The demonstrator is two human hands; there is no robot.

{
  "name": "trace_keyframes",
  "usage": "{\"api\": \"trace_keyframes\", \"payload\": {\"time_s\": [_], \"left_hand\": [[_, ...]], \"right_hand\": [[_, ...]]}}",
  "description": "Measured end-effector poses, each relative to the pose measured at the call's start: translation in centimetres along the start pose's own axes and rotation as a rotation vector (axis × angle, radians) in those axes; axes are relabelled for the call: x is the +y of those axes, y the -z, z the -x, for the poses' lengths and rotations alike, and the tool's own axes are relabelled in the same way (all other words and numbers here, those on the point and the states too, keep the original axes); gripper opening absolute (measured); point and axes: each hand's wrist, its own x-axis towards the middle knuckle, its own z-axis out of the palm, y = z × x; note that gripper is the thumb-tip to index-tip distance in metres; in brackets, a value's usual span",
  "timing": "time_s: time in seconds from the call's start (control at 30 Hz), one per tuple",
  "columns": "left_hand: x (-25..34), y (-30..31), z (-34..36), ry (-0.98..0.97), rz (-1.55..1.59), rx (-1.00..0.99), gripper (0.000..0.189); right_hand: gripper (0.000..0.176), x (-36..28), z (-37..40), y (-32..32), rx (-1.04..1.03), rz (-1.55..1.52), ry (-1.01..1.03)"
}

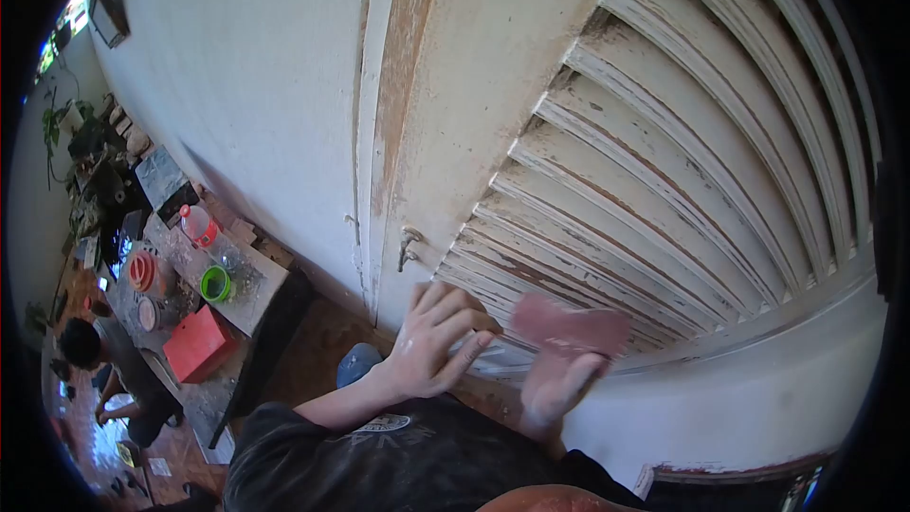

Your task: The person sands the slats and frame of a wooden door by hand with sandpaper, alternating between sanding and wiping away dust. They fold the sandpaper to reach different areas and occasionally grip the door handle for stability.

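My right hand (557, 391) holds a folded piece of reddish-pink sandpaper (573, 324), with the thumb against its lower edge; motion smears both somewhat. To its left, my left hand (438, 339) is raised with its fingers loosely bent and apart, and I see nothing held in it. Whitish dust marks both hands. Behind them stands a louvred door (607, 180) with slanted slats, its cream paint worn down to brown in streaks. A metal door handle (409, 246) sits just above my left hand.
At left, a dusty table (270, 275) bears a red box (200, 345), a green tub (216, 283), an orange-lidded container (145, 273) and a clear jug (197, 225). Another person (128, 374) crouches beyond it. A white wall (275, 66) adjoins the door frame (403, 66).
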Motion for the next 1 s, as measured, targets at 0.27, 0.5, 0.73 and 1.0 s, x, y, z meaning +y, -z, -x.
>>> {"api": "trace_keyframes", "payload": {"time_s": [0.27, 0.5, 0.73, 1.0], "left_hand": [[-5.6, 4.7, -1.5, 0.026, -0.257, 0.486, 0.031], [-13.3, 9.9, -6.9, -0.232, -0.258, 0.615, 0.057], [-18.7, 9.4, -8.8, -0.571, -0.141, 0.524, 0.073], [-19.1, 7.4, -11.5, -1.106, 0.341, 0.513, 0.074]], "right_hand": [[0.034, -2.0, -9.4, -3.3, 0.317, 1.138, 0.84], [0.032, 3.5, -10.8, -10.4, 0.27, 1.278, 0.825], [0.057, 3.7, -13.0, -7.6, 0.346, 1.544, 0.886], [0.058, 4.4, -11.0, -11.4, 0.191, 1.564, 0.81]]}}
